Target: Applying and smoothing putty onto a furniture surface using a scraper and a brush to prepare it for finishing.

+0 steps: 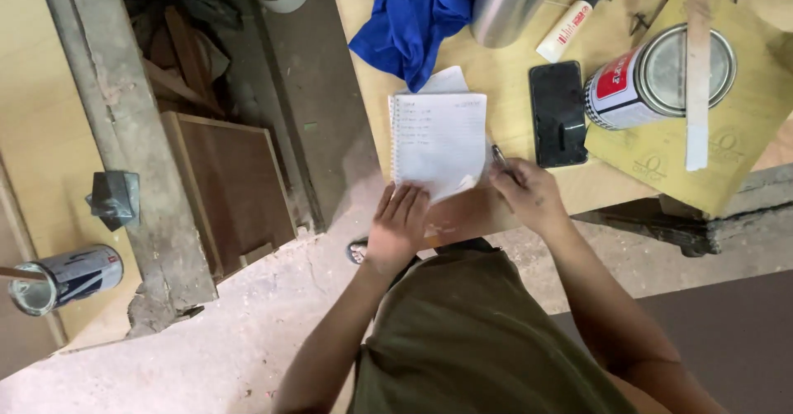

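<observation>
A person's left hand [398, 224] lies flat, fingers spread, on the bottom edge of a spiral notebook [439, 140] on a wooden table [512, 83]. The right hand [529, 195], at the notebook's four o'clock, grips a pen [499, 156]. At three o'clock lies a black phone [557, 113]; at twelve, a blue cloth [413, 13].

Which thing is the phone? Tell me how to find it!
Look at the pale wooden table. Just right of the white notebook and left of the tin can lies the phone. It is the only flat, black, shiny rectangle there.
</observation>
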